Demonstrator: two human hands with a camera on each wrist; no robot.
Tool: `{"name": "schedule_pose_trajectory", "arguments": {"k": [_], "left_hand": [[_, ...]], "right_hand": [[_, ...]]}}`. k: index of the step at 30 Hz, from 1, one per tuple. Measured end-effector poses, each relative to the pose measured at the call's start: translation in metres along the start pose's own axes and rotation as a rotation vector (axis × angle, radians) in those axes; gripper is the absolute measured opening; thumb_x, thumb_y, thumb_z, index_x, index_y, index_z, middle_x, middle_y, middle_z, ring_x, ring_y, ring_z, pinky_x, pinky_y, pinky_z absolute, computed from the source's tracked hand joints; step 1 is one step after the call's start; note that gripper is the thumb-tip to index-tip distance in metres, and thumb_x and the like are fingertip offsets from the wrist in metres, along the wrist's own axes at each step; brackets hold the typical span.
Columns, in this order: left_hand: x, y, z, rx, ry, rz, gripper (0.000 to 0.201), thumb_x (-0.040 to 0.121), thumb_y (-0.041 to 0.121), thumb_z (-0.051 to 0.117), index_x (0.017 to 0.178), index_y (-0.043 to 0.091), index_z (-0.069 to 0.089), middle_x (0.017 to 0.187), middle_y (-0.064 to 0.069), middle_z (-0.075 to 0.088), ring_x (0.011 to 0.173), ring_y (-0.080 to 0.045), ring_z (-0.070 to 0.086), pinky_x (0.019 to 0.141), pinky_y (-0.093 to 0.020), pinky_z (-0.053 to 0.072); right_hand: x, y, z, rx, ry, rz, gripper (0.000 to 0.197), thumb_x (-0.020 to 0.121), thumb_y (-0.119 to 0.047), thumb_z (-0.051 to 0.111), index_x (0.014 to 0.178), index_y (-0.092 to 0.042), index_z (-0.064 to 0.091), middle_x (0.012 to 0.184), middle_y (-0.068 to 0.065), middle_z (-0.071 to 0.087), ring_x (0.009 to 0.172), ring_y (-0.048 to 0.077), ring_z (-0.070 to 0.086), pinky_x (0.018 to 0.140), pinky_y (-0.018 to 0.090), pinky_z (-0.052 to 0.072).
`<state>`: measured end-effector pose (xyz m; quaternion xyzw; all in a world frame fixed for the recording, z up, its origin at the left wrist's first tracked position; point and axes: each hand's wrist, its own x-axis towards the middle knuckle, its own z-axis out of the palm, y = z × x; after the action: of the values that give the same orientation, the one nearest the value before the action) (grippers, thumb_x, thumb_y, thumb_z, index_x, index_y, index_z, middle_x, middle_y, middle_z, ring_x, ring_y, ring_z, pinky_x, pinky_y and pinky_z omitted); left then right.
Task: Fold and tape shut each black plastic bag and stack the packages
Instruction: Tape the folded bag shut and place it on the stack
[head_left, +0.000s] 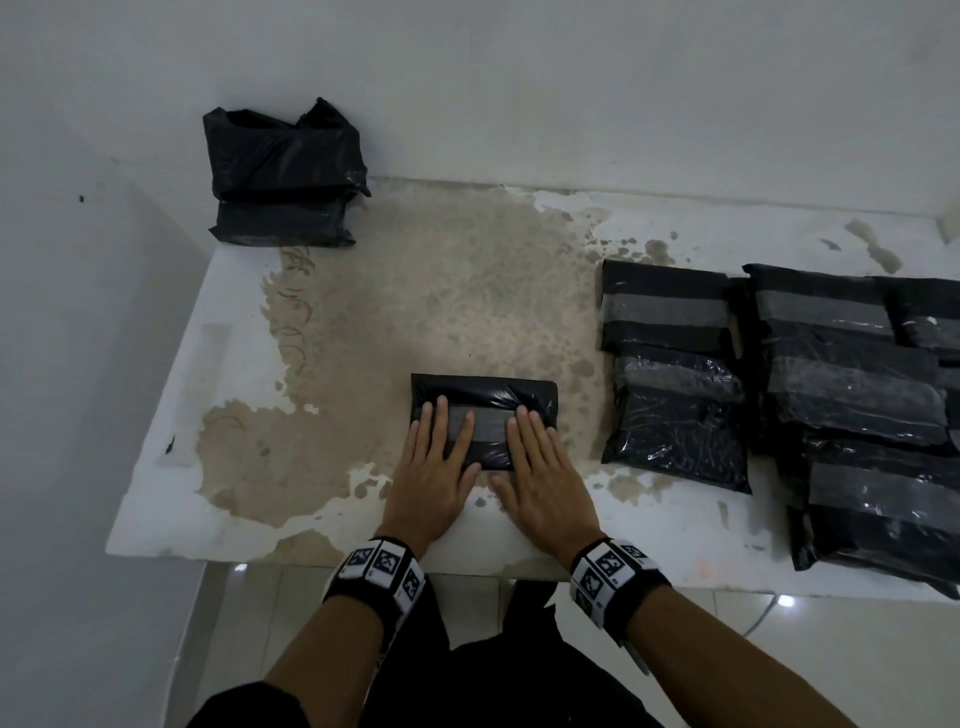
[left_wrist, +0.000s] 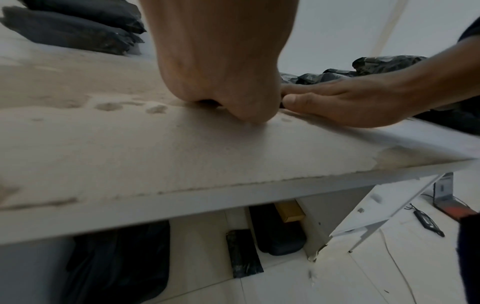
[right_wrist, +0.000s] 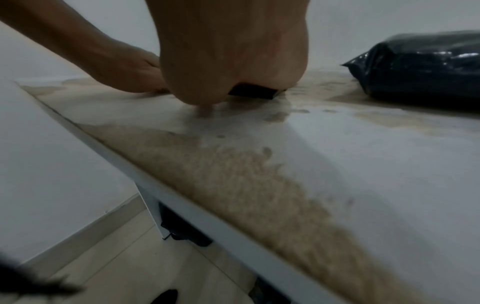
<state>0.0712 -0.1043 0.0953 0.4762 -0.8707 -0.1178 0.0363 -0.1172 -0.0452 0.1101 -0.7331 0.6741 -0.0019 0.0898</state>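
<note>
Dim, flat light; blurred, edge-warped wrist views.

Folded black package flat, grey tape across.

Both bare forearms, each wearing a black wrist band with black-and-white markers, reach forward side by side, left hand and right hand palm-down, fingers straight.

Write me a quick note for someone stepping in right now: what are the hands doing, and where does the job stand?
Left hand and right hand: both flat, fingers straight, pressing the grey tape strip on the small black package near the table front edge.
Done: two packages stacked at the far left corner.
Left: move this package to the stack; the bags at the right lie flat, unstacked.
</note>
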Motion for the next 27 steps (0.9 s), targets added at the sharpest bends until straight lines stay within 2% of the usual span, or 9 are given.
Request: {"name": "schedule_pose_trajectory", "arguments": {"k": [3,6,10,12,15,19,22,24,27], "left_hand": [[-0.001,0.001,-0.003,0.0,-0.028,-0.015,0.067,0.106,0.051,0.017,0.161,0.013,0.015,0.165,-0.026,0.004,0.154,-0.039,0.004,0.123,-0.053,0.019],[0.0,0.003,-0.006,-0.036,-0.048,-0.039,0.069,0.106,0.053,0.012,0.161,0.01,0.013,0.165,-0.025,0.005,0.154,-0.037,0.006,0.123,-0.053,0.02],[-0.001,0.006,-0.01,-0.028,-0.048,-0.103,0.077,0.104,0.054,0.014,0.158,0.0,0.015,0.166,-0.02,0.008,0.155,-0.031,0.01,0.122,-0.054,0.021],[-0.004,0.009,-0.011,-0.03,-0.036,-0.152,0.079,0.103,0.056,0.019,0.158,0.0,0.013,0.167,-0.019,0.006,0.155,-0.03,0.007,0.124,-0.054,0.015],[-0.011,0.007,-0.012,-0.051,0.002,-0.261,0.085,0.1,0.061,0.024,0.158,0.001,0.013,0.167,-0.018,0.007,0.156,-0.03,0.004,0.125,-0.048,-0.002],[-0.014,0.0,-0.013,-0.015,-0.008,-0.281,0.081,0.101,0.061,0.015,0.157,0.002,0.024,0.164,-0.02,0.02,0.154,-0.035,0.013,0.124,-0.054,0.0],[-0.008,0.004,-0.017,-0.064,0.043,-0.333,0.083,0.102,0.06,0.012,0.152,-0.003,0.033,0.162,-0.019,0.026,0.152,-0.036,0.018,0.124,-0.055,0.004],[-0.002,0.01,-0.02,-0.116,0.096,-0.395,0.081,0.101,0.06,0.019,0.15,-0.003,0.036,0.161,-0.019,0.027,0.151,-0.036,0.016,0.124,-0.054,0.004],[0.014,0.017,-0.024,-0.168,0.151,-0.461,0.081,0.099,0.059,0.024,0.154,-0.001,0.026,0.162,-0.02,0.021,0.154,-0.035,0.009,0.124,-0.053,0.002]], "right_hand": [[-0.008,0.017,-0.001,0.035,0.022,0.119,0.077,0.105,-0.056,0.021,0.159,-0.001,0.015,0.168,0.019,0.008,0.156,0.03,0.01,0.125,0.046,0.011],[-0.01,0.029,-0.005,-0.019,0.006,0.099,0.079,0.104,-0.059,0.021,0.158,-0.001,0.021,0.167,0.018,0.015,0.156,0.031,0.013,0.123,0.05,0.015],[-0.008,0.023,-0.007,-0.046,-0.014,0.12,0.085,0.102,-0.065,0.013,0.158,-0.001,0.019,0.167,0.02,0.013,0.155,0.034,0.013,0.123,0.053,0.013],[-0.009,0.021,-0.008,-0.062,-0.031,0.125,0.087,0.101,-0.067,0.013,0.158,-0.001,0.018,0.167,0.021,0.012,0.155,0.035,0.011,0.123,0.053,0.012],[-0.008,0.022,-0.01,-0.083,-0.049,0.115,0.089,0.101,-0.068,0.006,0.158,0.0,0.017,0.167,0.021,0.011,0.156,0.035,0.011,0.124,0.054,0.011],[-0.008,0.022,-0.011,-0.044,-0.042,0.115,0.087,0.102,-0.067,0.008,0.158,-0.001,0.019,0.166,0.021,0.013,0.155,0.034,0.012,0.123,0.054,0.014],[-0.007,0.02,-0.014,0.047,0.013,0.144,0.082,0.105,-0.063,0.011,0.155,-0.001,0.033,0.164,0.019,0.027,0.154,0.033,0.02,0.122,0.052,0.017],[-0.003,0.015,-0.018,0.139,0.104,0.196,0.076,0.105,-0.059,0.019,0.147,-0.001,0.047,0.157,0.02,0.04,0.149,0.036,0.031,0.121,0.054,0.025],[0.008,0.003,-0.027,0.253,0.224,0.29,0.069,0.103,-0.056,0.029,0.144,-0.002,0.047,0.149,0.02,0.044,0.141,0.038,0.04,0.117,0.056,0.032]]}}
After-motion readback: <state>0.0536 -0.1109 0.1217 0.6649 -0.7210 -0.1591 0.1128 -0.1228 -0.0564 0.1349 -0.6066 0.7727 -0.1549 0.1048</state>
